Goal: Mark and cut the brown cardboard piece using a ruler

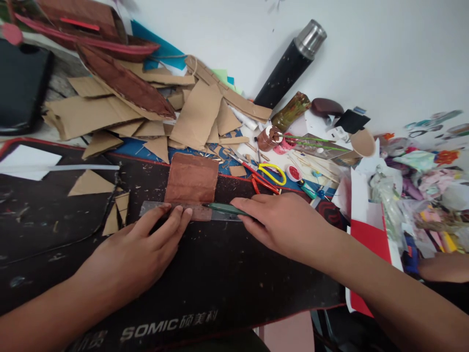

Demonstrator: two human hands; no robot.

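Note:
A brown painted cardboard piece (192,178) lies on the dark mat, with a clear ruler (223,215) across its near edge. My left hand (146,244) presses the ruler down with outstretched fingertips, holding nothing between them. In my right hand (278,217) is a slim dark green pen (224,209), pinched between thumb and fingers. Its tip points left and meets the ruler's upper edge, over the right part of the brown piece.
Cardboard scraps (95,112) and a brown boat-shaped piece (128,80) crowd the back left. Beyond my right hand lie yellow-and-red-handled scissors (271,173), a paint jar (269,138) and a leaning black thermos (289,63). A red-and-white box (370,239) stands at the right.

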